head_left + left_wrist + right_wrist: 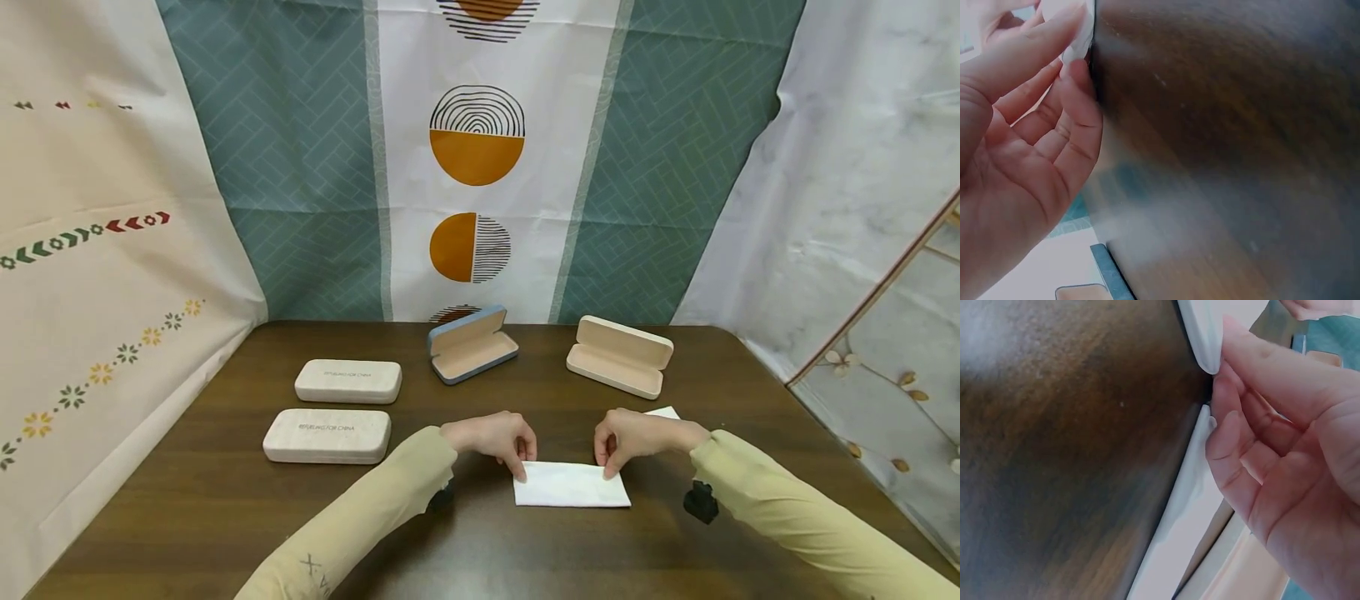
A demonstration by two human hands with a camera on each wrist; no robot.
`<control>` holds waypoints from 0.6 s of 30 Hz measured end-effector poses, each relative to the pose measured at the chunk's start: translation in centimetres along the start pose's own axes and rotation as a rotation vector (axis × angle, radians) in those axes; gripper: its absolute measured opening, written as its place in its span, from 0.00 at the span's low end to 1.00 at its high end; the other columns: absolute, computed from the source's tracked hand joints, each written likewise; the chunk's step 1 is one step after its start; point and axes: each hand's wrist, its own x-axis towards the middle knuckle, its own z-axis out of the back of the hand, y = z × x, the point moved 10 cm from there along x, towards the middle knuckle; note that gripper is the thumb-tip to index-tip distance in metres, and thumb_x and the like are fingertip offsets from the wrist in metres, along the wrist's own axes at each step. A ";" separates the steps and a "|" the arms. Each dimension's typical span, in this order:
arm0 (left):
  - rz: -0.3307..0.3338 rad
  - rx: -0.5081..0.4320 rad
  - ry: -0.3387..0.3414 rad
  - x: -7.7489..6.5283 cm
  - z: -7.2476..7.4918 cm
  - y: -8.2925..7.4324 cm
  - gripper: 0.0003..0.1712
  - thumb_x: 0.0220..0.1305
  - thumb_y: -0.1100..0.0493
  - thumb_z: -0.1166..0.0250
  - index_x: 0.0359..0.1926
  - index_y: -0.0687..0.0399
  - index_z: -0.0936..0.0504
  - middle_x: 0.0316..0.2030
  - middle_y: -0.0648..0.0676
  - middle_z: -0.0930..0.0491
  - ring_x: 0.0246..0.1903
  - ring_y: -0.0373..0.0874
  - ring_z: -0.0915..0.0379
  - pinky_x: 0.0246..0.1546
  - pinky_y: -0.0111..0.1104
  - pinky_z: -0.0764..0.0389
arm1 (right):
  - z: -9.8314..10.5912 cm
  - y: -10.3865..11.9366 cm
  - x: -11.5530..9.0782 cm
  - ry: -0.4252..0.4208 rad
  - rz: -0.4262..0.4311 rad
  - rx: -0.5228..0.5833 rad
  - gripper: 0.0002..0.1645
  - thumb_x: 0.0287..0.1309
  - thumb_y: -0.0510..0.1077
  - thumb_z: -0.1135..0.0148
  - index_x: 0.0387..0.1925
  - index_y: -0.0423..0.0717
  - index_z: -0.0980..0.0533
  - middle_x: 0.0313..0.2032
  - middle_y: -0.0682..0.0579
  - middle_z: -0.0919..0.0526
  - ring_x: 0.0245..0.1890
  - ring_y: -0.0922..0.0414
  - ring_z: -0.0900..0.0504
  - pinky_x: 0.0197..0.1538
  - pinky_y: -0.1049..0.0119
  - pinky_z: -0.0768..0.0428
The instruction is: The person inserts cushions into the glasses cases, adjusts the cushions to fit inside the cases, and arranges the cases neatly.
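A folded white napkin [573,487] lies near the front middle of the brown table; I cannot tell if it is cloth or paper. My left hand [495,437] pinches its upper left corner between thumb and fingers. At the upper right corner, my right hand [637,437] pinches it the same way. The right wrist view shows the thumb on top of the napkin [1200,331] and the fingers under its edge. A second white piece [663,412] lies behind the right forearm, mostly hidden in the head view.
Two closed off-white glasses cases [348,381] lie at the left, one behind the other. At the back, a blue glasses case [475,354] and a cream glasses case [618,367] stand with lids raised. Patterned curtains [300,167] hang behind the table [187,517].
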 end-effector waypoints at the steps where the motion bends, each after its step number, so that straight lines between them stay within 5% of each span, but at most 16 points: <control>1: 0.003 0.008 0.003 0.0 0.0 0.0 0.09 0.45 0.63 0.27 0.25 0.54 0.21 0.19 0.45 0.29 0.17 0.34 0.35 0.16 0.25 0.30 | 0.0 0.1 0.0 0.003 0.002 0.002 0.06 0.42 0.42 0.28 0.22 0.49 0.21 0.21 0.61 0.22 0.21 0.67 0.30 0.24 0.72 0.29; 10: -0.005 -0.049 -0.014 -0.7 0.7 0.6 0.07 0.49 0.65 0.30 0.25 0.56 0.22 0.20 0.45 0.27 0.19 0.34 0.33 0.20 0.26 0.27 | 1.4 -0.1 0.1 -0.048 0.005 0.065 0.04 0.46 0.39 0.34 0.25 0.47 0.23 0.22 0.59 0.23 0.22 0.65 0.29 0.25 0.71 0.29; 18: -0.016 -0.278 -0.128 -2.0 3.4 1.7 0.04 0.53 0.69 0.35 0.30 0.62 0.22 0.24 0.49 0.24 0.24 0.38 0.28 0.27 0.31 0.23 | 3.4 -1.1 0.7 -0.171 0.016 0.294 0.06 0.52 0.35 0.39 0.30 0.36 0.28 0.23 0.51 0.25 0.24 0.58 0.25 0.30 0.57 0.22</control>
